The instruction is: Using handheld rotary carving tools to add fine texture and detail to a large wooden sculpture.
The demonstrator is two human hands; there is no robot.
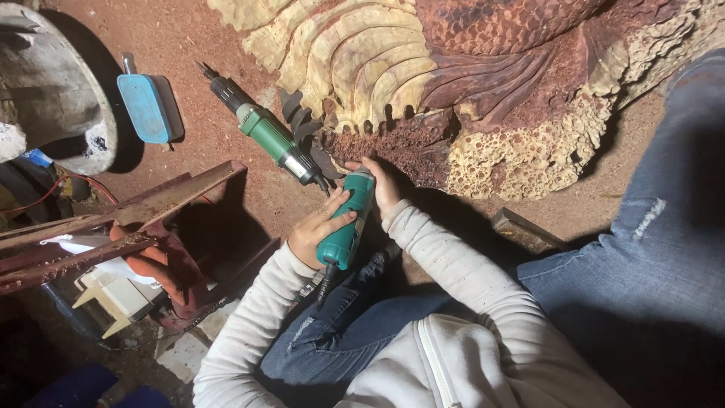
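Note:
A teal hand-held rotary grinder [349, 224] is gripped in both my hands, its nose pointing up at the lower edge of a large carved wooden sculpture [423, 75]. My left hand [317, 229] wraps the grinder's body from the left. My right hand [382, 183] steadies its front end next to the dark reddish carved recess [377, 143]. The tool's tip is hidden by my fingers. Its black cord hangs down over my jeans.
A second green and black grinder [264, 132] lies on the red dusty ground, left of the carving. A blue box [145, 107] lies further left beside a grey round tub [53, 91]. A rusty metal frame [121, 219] stands at left.

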